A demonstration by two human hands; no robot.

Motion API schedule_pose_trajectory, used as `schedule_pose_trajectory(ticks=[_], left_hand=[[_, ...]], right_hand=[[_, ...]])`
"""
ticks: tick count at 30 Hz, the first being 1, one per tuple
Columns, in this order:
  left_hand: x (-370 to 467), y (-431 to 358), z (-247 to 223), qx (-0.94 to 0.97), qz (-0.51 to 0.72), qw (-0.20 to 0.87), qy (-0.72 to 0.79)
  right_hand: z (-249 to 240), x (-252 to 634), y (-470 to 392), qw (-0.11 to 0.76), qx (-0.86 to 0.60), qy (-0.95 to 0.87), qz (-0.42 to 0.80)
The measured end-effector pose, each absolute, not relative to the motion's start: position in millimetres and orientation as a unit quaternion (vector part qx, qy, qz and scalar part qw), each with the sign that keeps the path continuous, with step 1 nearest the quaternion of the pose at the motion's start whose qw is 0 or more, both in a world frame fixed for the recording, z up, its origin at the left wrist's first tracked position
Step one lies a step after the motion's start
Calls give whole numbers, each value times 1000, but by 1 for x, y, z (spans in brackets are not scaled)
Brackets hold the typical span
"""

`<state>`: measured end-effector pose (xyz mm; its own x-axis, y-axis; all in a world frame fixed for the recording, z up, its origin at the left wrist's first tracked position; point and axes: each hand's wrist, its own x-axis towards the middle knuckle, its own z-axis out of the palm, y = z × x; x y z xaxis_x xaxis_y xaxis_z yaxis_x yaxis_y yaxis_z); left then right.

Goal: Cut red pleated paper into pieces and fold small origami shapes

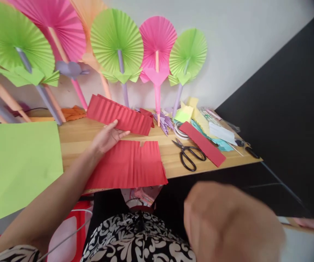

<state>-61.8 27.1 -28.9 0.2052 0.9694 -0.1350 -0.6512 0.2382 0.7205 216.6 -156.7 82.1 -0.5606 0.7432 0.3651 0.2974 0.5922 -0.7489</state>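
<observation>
My left hand (110,136) is at the lower edge of a pleated red paper strip (118,114), thumb on top and fingers beneath, gripping it. Below it, a stack of creased red paper sheets (129,165) lies at the table's front edge. Close to the camera at the lower right is my right hand (228,222), large and blurred; its fingers cannot be made out. Black-handled scissors (189,153) lie half open on the wood, beside a flat red strip (203,144).
Round green, pink and orange paper fans (117,34) lean on the wall along the back. Light green paper (20,163) covers the left side. At the right of the table (75,140) are a tape roll (181,130), paper scraps (184,113) and a black-handled tool (252,151).
</observation>
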Motion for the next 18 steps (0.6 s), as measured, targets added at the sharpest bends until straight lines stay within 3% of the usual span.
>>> schedule_pose_trajectory(ticks=[2, 4, 6, 8, 13, 18], left_hand=[[-60, 25, -31, 274, 546, 737, 288], [-58, 24, -33, 283, 542, 741, 277], [-58, 23, -35, 298, 535, 744, 268], [-58, 21, -35, 318, 521, 749, 258], [-57, 18, -33, 348, 500, 760, 226], [-53, 19, -36, 327, 523, 754, 223]], right_hand=[[73, 204, -124, 384, -353, -802, 290], [62, 188, -86, 469, -463, -738, 146], [52, 176, -47, 456, -482, -747, 33], [44, 167, -13, 417, -470, -778, -3], [28, 158, 32, 321, -515, -785, 123], [11, 157, 43, 364, -475, -766, 235]])
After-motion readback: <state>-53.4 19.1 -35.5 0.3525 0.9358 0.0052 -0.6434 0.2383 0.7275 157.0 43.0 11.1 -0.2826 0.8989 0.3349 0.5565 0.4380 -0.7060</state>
